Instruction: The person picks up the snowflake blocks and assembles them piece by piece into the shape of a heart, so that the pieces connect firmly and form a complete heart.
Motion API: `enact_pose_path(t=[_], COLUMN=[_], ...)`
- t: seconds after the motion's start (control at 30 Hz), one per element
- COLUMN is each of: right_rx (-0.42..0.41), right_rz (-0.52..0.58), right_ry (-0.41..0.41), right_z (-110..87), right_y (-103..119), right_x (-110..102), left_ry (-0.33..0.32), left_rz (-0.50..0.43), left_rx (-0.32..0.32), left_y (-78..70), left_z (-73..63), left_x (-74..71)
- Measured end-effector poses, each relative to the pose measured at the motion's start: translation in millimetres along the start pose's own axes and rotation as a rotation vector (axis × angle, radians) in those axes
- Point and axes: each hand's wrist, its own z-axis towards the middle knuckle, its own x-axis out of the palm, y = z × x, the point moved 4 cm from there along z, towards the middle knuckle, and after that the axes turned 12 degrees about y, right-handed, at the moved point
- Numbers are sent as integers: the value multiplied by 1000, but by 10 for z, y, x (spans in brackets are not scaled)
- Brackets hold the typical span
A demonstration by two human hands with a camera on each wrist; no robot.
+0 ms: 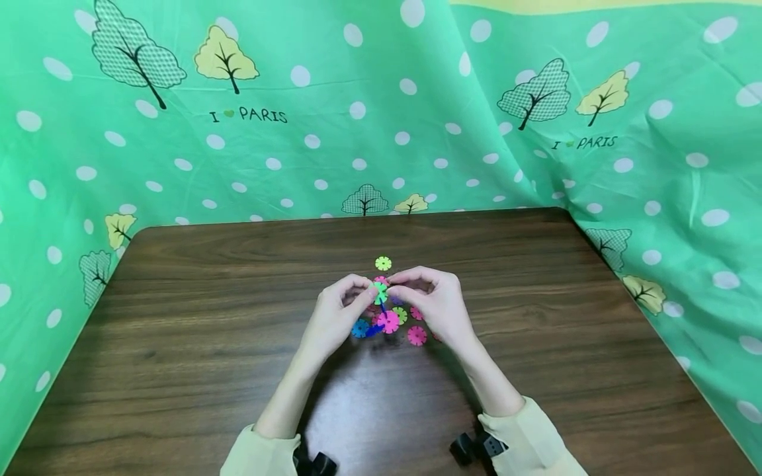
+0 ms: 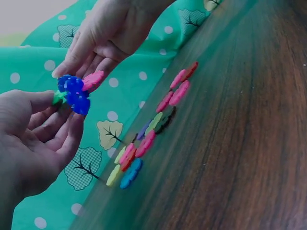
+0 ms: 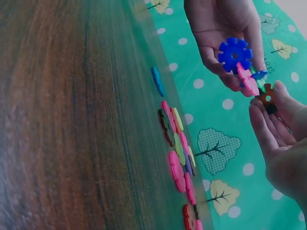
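My left hand (image 1: 335, 316) holds a small cluster of joined notched plastic discs between thumb and fingers. The cluster has a green disc (image 1: 379, 293), blue discs (image 3: 235, 54) and a pink disc (image 3: 249, 80). From the right, my right hand (image 1: 439, 305) pinches a brown disc (image 3: 265, 91) between thumb and fingers, right at the cluster's edge. Both hands are raised over the table, fingertips close together. In the left wrist view the right hand's fingers lie behind the pink disc, and the brown disc is hidden there.
Loose notched discs lie on the dark wooden table (image 1: 196, 344) under the hands: a light-blue one (image 2: 131, 173), several pink ones (image 1: 417, 336), a red one (image 3: 190, 218) and a yellow-green one (image 1: 383, 263) farther back. A green dotted cloth (image 1: 333, 158) hangs behind the table.
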Motion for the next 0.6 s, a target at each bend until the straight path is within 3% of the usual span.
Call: enact_pose_path(t=[0.13, 0.37, 0.6], right_rx=[-15, -57, -48], right_rz=[-37, -52, -81], right_ry=[42, 75, 71], right_z=[3, 7, 11], right_y=[10, 5, -27], right_x=[14, -36, -139], left_ry=[1, -109, -146], left_rz=[-21, 13, -52], left_rx=[-7, -18, -30], left_y=[10, 25, 30], left_z=[7, -25, -12], left_x=[-32, -165, -219])
